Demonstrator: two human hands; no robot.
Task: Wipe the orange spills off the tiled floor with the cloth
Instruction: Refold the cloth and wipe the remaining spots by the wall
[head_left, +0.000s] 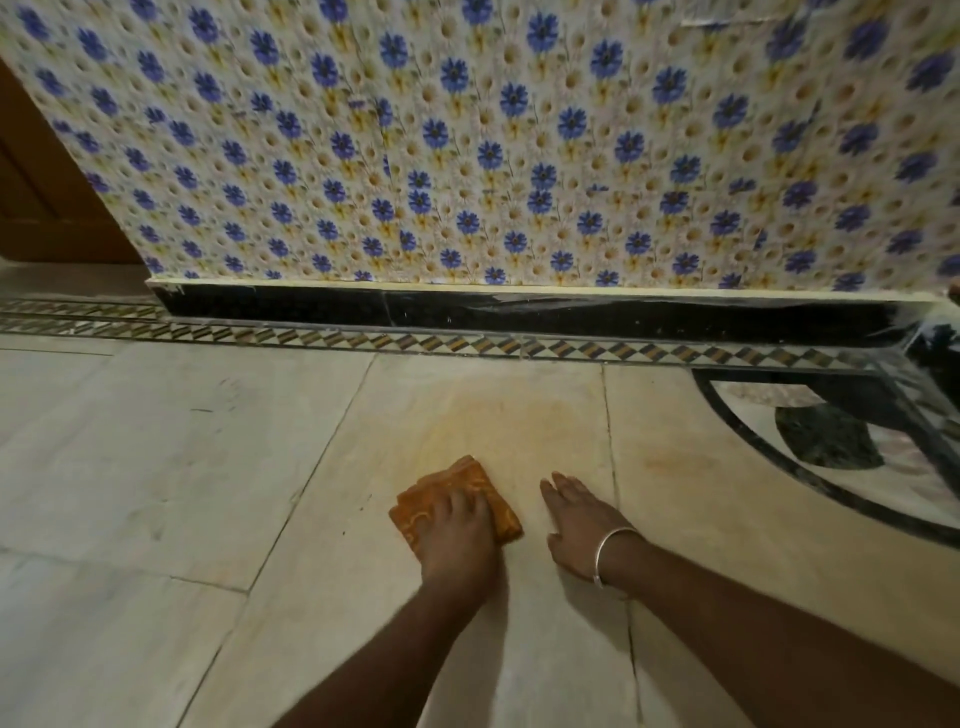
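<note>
On the tiled floor (156, 441) close to the flowered wall (467, 156), the folded orange cloth (470, 480) lies at the near edge of a faint orange smear (498, 423). The left hand (457, 540) presses down on top of it, fingers (457, 501) laid over the fabric, not wrapped round an edge. Just beside it the right hand (579, 530), bangle (610, 545) on the wrist, rests flat on the tile with fingers straight and holding nothing; a second small orange patch (675, 462) sits further right, apart from both hands.
</note>
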